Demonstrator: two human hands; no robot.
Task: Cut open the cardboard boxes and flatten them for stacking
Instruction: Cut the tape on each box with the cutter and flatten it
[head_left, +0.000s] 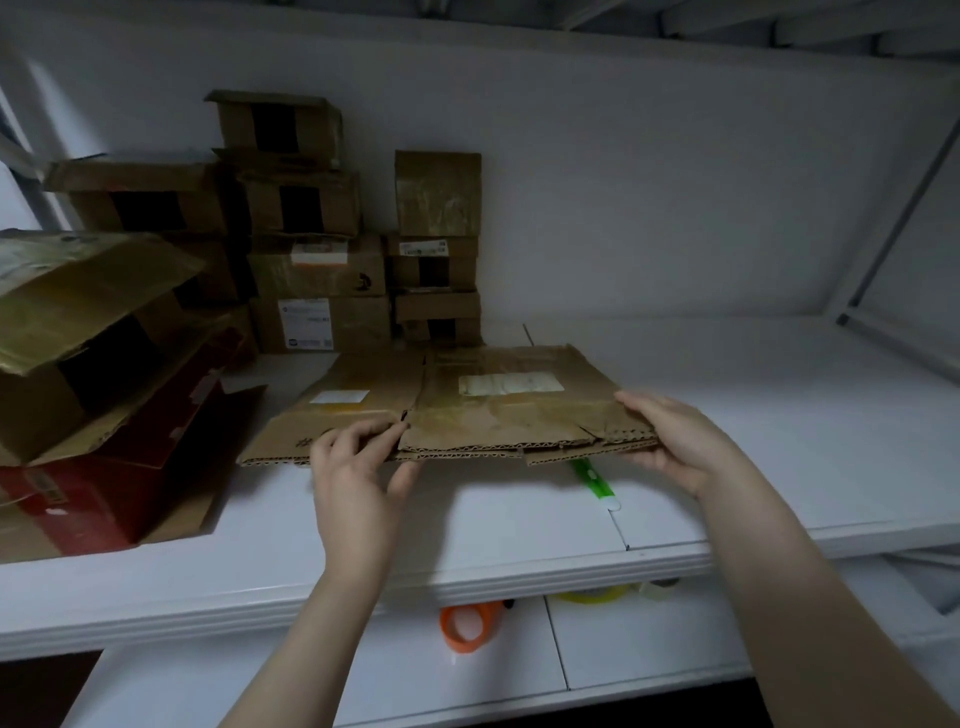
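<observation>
A flattened brown cardboard box (467, 400) with white labels on top is held a little above the white shelf (519, 519). My left hand (356, 467) grips its near edge left of centre, fingers on top and thumb underneath. At the near right corner, my right hand (670, 436) grips the cardboard the same way. A green-handled cutter (592, 480) lies on the shelf, partly hidden under the cardboard's near edge. Several intact brown boxes (317, 260) are stacked against the back wall.
An open brown box (78, 332) sits on a red box (119, 467) at the left. On the lower shelf lie an orange tape roll (467, 626) and a yellow tape roll (597, 595). A slanted white frame bar (893, 223) rises at the right.
</observation>
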